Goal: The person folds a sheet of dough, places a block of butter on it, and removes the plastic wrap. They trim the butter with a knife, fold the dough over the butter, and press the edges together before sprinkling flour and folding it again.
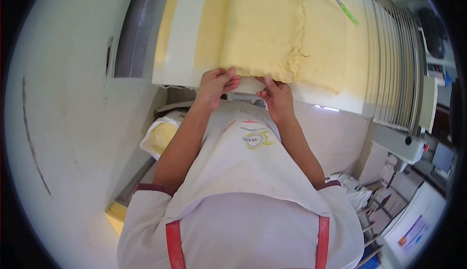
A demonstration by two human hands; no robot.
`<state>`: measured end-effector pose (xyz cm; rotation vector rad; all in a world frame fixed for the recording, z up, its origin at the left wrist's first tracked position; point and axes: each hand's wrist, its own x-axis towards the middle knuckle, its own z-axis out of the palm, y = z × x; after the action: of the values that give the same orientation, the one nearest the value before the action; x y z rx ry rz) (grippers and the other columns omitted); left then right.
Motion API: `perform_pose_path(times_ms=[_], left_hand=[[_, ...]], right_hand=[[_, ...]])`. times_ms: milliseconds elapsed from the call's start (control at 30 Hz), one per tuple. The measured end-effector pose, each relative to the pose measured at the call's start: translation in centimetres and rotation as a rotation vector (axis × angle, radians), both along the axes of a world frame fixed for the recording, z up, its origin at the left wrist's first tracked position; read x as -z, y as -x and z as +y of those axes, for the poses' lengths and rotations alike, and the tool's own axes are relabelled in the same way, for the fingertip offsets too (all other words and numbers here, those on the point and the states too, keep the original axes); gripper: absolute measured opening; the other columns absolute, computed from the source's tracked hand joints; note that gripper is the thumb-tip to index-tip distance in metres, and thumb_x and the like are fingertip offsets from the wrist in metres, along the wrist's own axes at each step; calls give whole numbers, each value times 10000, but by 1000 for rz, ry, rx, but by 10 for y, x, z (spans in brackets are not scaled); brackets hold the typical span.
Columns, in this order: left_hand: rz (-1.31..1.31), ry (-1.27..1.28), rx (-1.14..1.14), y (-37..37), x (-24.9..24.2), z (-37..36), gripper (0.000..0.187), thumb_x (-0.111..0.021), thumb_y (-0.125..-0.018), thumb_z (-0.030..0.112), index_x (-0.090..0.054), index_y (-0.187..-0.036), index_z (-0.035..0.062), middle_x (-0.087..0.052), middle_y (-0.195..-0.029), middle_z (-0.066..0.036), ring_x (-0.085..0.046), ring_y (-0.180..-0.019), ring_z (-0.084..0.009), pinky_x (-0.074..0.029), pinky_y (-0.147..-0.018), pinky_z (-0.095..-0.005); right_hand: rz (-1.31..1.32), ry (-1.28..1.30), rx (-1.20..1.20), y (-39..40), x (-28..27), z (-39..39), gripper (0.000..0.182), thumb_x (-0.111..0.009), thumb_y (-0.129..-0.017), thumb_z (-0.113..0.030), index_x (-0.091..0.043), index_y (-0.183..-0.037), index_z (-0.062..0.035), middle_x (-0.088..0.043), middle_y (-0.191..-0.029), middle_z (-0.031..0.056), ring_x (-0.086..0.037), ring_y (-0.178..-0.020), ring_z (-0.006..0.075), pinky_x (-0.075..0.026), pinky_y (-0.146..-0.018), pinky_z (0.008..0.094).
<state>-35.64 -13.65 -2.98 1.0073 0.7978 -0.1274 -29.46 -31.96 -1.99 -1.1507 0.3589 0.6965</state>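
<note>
A large slab of pale yellow dough (262,28) lies on the flour-dusted work surface (180,30), with a rough seam running down its right part. At the slab's near edge, my left hand (216,85) pinches the dough between thumb and fingers. My right hand (277,95) is a short way to the right, its thumb and fingers closed on the same edge. Some of the fingertips are hidden under the dough's edge. A knife (342,5) with a green handle lies beyond the slab at the upper right.
A machine with a ribbed guard (394,60) stands at the right end of the surface. Below the surface at the left is a white bag (158,137) with yellowish contents. A wall (63,98) rises at the left. White plastic bags (350,191) are at the lower right.
</note>
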Motion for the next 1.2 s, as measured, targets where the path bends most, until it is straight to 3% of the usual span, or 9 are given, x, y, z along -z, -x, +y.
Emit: perform_pose_path(times_ms=[67,267,400,467,500,600,667,767,1200], left_hand=[[-3,14,-5,2,-8,5,240,-620,-935,231,-593,-910,-6,-675,-894,-141,-663,-798,-173,-561,-770,-290],[-11,-134,-81,-3,12,4,227,-593,-953,234,-593,-874,21,-677,-841,-119,-660,-764,-160,-550,-706,-278],[44,-155,-7,1,0,9,240,-595,-952,239,-617,-890,8,-679,-807,-116,-650,-684,-146,-544,-630,-269],[223,-461,413,4,-28,12,233,-614,-936,236,-625,-897,7,-678,-780,-108,-636,-642,-141,-533,-608,-275],[309,-616,620,2,-44,13,231,-624,-928,235,-629,-900,6,-678,-766,-103,-629,-621,-138,-527,-596,-278],[-10,-865,759,-5,-74,-39,325,-637,-912,276,-612,-1098,11,-682,-945,-151,-662,-853,-192,-523,-761,-333],[-717,-1340,724,-27,-65,-76,531,-631,-887,262,-483,-1317,-12,-538,-1294,-235,-522,-1222,-285,-394,-1020,-432],[-567,-1600,855,-51,-33,-99,686,-624,-863,246,-341,-1417,-42,-300,-1497,-238,-275,-1412,-319,-215,-1132,-490],[-623,-1724,771,-85,-37,-86,582,-510,-923,302,-412,-1381,-42,-383,-1466,-188,-347,-1380,-280,-166,-1154,-478]], right_hand=[[-18,49,109,-2,3,-22,221,-606,-941,-221,-599,-963,-1,-670,-940,108,-553,-581,103,-536,-627,290],[-178,247,161,-4,20,-35,306,-548,-976,-278,-613,-862,-1,-660,-757,103,-596,-574,125,-526,-582,281],[-214,353,-29,-9,15,-48,294,-601,-942,-289,-615,-854,-9,-642,-711,99,-586,-555,142,-494,-543,290],[-309,580,-328,-18,7,-67,274,-650,-906,-284,-616,-859,-15,-626,-682,100,-578,-555,164,-475,-531,305],[-424,725,-300,-21,-2,-69,266,-678,-875,-285,-619,-859,-26,-616,-689,90,-574,-589,181,-465,-566,326],[-804,1077,-177,-22,-28,-69,266,-747,-792,-292,-629,-856,-62,-591,-718,56,-554,-695,227,-426,-676,378],[-1159,1185,-15,-38,-30,-57,268,-774,-747,-300,-637,-844,-91,-577,-750,31,-530,-771,249,-386,-759,402],[-1163,1163,-102,-46,-13,-60,204,-745,-769,-286,-656,-860,-127,-580,-793,12,-505,-801,260,-339,-792,395],[-1203,1107,-139,-79,-17,-48,140,-710,-800,-197,-647,-877,-99,-595,-779,43,-544,-779,241,-362,-733,389]])
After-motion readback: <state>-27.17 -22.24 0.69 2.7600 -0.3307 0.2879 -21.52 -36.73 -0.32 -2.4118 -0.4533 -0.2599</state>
